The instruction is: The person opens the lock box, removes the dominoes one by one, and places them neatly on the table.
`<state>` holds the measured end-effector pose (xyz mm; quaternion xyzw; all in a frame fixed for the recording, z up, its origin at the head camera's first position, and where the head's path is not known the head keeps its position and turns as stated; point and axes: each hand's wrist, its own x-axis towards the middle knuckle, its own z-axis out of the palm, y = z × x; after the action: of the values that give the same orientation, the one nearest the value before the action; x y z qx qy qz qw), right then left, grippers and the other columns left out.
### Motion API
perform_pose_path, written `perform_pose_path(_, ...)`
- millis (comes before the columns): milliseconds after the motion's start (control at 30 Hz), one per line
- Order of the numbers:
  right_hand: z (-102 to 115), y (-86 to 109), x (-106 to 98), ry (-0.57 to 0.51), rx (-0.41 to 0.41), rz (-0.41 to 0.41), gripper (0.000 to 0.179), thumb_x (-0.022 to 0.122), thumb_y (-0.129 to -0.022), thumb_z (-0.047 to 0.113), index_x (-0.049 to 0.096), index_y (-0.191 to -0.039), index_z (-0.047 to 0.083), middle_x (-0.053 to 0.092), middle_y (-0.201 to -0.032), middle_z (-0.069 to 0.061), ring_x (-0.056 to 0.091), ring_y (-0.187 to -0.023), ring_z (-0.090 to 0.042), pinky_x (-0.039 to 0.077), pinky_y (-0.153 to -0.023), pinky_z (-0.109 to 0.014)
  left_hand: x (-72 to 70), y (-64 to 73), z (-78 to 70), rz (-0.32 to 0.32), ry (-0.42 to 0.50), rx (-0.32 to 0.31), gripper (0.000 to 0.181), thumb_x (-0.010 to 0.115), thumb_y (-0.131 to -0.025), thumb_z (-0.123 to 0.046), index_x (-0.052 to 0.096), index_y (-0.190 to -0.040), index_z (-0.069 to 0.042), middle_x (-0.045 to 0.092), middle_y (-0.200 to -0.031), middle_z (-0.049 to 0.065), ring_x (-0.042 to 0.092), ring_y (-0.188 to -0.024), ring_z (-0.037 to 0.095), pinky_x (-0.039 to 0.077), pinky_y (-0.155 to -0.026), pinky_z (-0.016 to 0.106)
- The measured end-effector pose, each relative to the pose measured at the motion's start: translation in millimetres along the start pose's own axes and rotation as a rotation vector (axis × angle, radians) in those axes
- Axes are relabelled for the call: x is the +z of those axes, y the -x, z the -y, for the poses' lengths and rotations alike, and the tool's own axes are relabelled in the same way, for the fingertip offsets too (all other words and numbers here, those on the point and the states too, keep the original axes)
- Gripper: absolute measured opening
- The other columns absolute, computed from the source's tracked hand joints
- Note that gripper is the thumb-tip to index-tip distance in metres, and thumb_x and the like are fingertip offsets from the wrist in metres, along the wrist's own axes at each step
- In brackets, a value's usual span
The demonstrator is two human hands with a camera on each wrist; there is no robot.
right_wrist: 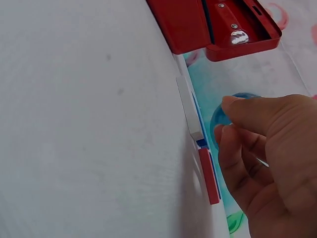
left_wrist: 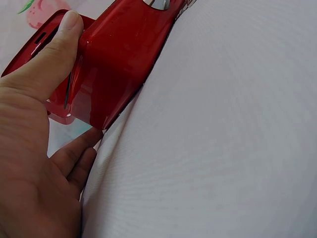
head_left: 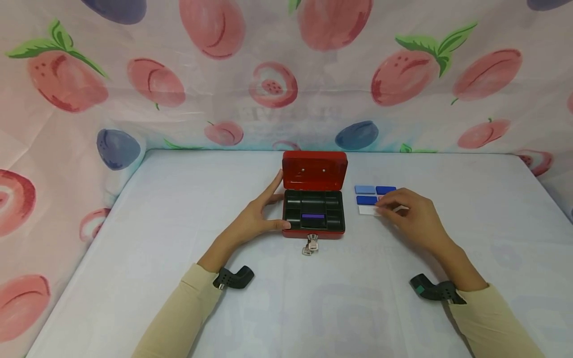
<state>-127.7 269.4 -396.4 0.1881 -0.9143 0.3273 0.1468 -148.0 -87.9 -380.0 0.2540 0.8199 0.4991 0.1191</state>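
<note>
Open red metal cash box [head_left: 315, 171] at the middle of the white-covered desk [head_left: 179, 209], lid raised, black compartment tray [head_left: 313, 205] inside with a purple flat block [head_left: 314, 217] in the front slot; keys [head_left: 310, 245] hanging at the lock. Left hand [head_left: 261, 214] flat against the box's left side, fingers straight, thumb at the front corner. Right hand [head_left: 409, 211] hovering with loosely curled fingers over small blue, white and red rectangular tiles [head_left: 369, 199] just right of the box; grip on any tile impossible to tell.

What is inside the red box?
The open red metal cash box holds a black plastic tray with compartments. One purple flat block lies in the front middle compartment; the other compartments look bare. Anything beneath the tray is covered.
</note>
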Motion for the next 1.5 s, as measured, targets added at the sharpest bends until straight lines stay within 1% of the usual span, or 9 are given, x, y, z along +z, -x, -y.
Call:
perform_pose_path(233, 5, -1.6, -1, -0.052, -0.014, 0.004, 0.016, 0.072, -0.075, 0.010, 0.067, -0.089, 0.015, 0.058, -0.089, 0.007, 0.054, -0.075, -0.005, 0.048, -0.059, -0.015, -0.3, 0.4, -0.5, 0.006, 0.010, 0.016, 0.098, 0.073, -0.074, -0.023, 0.004, -0.143, -0.035, 0.037, -0.136, 0.011, 0.032, -0.126, 0.023, 0.021, -0.101, 0.049)
perform_pose_path(333, -3, -1.5, 3, -0.060, -0.036, -0.015, 0.016, 0.072, -0.075, 0.015, 0.068, -0.091, 0.018, 0.059, -0.089, 0.008, 0.053, -0.074, -0.005, 0.047, -0.058, -0.014, -0.3, -0.1, 1.0, 0.004, 0.015, 0.020, 0.099, 0.074, -0.073, -0.023, 0.004, -0.142, -0.036, 0.037, -0.136, 0.010, 0.031, -0.126, 0.023, 0.020, -0.101, 0.050)
perform_pose_path(467, -12, -2.6, 8, -0.058, -0.084, -0.040, 0.021, 0.073, -0.074, 0.018, 0.068, -0.094, 0.022, 0.059, -0.090, 0.006, 0.053, -0.074, -0.005, 0.045, -0.058, -0.012, 1.3, -4.5, 12.6, -0.009, 0.005, 0.013, 0.101, 0.075, -0.071, -0.030, 0.003, -0.140, -0.043, 0.040, -0.134, 0.004, 0.030, -0.126, 0.018, 0.019, -0.102, 0.048)
perform_pose_path(600, -1, -5.9, 6, -0.071, -0.117, -0.027, 0.025, 0.074, -0.073, 0.013, 0.068, -0.096, 0.021, 0.059, -0.092, 0.005, 0.053, -0.074, -0.005, 0.044, -0.058, -0.012, 3.9, -9.1, 27.5, -0.018, -0.019, -0.014, 0.102, 0.075, -0.066, -0.041, 0.003, -0.138, -0.049, 0.041, -0.132, -0.004, 0.030, -0.125, 0.010, 0.021, -0.101, 0.047)
perform_pose_path(633, 7, -7.2, 5, -0.086, -0.121, -0.022, 0.025, 0.074, -0.073, 0.011, 0.068, -0.096, 0.019, 0.059, -0.091, 0.004, 0.053, -0.074, -0.006, 0.045, -0.059, -0.013, 4.3, -9.9, 29.7, -0.018, -0.018, -0.018, 0.102, 0.075, -0.066, -0.043, 0.003, -0.138, -0.049, 0.041, -0.132, -0.005, 0.030, -0.125, 0.010, 0.021, -0.101, 0.047)
perform_pose_path(833, 45, -16.4, 1, -0.104, -0.134, 0.016, 0.024, 0.074, -0.071, 0.006, 0.068, -0.093, 0.015, 0.060, -0.089, 0.005, 0.052, -0.074, -0.003, 0.047, -0.060, -0.015, 5.2, -10.9, 33.1, -0.022, -0.011, -0.024, 0.102, 0.075, -0.065, -0.046, 0.004, -0.138, -0.050, 0.042, -0.132, -0.006, 0.029, -0.125, 0.008, 0.022, -0.100, 0.048)
perform_pose_path(967, 53, -22.0, 6, -0.088, -0.163, 0.032, 0.023, 0.074, -0.072, 0.011, 0.067, -0.093, 0.018, 0.060, -0.088, 0.006, 0.051, -0.073, 0.000, 0.046, -0.060, -0.015, 6.0, -11.2, 34.0, -0.024, -0.012, -0.019, 0.102, 0.075, -0.065, -0.045, 0.004, -0.138, -0.050, 0.041, -0.132, -0.006, 0.030, -0.124, 0.007, 0.022, -0.100, 0.048)
perform_pose_path(1233, 66, -28.8, 17, -0.136, -0.194, 0.060, 0.020, 0.073, -0.074, 0.014, 0.067, -0.093, 0.018, 0.060, -0.087, 0.008, 0.050, -0.071, -0.001, 0.044, -0.055, -0.017, 6.8, -11.2, 35.0, -0.031, -0.024, -0.013, 0.102, 0.075, -0.065, -0.046, 0.003, -0.138, -0.049, 0.040, -0.133, -0.007, 0.032, -0.122, 0.005, 0.023, -0.100, 0.049)
perform_pose_path(1500, 78, -32.2, 31, -0.169, -0.221, 0.088, 0.018, 0.073, -0.074, 0.016, 0.068, -0.092, 0.018, 0.058, -0.083, 0.010, 0.048, -0.069, -0.003, 0.042, -0.049, -0.024, 6.1, -10.5, 34.6, -0.027, -0.014, -0.008, 0.103, 0.076, -0.065, -0.043, 0.003, -0.138, -0.049, 0.039, -0.134, -0.008, 0.032, -0.122, 0.005, 0.023, -0.100, 0.049)
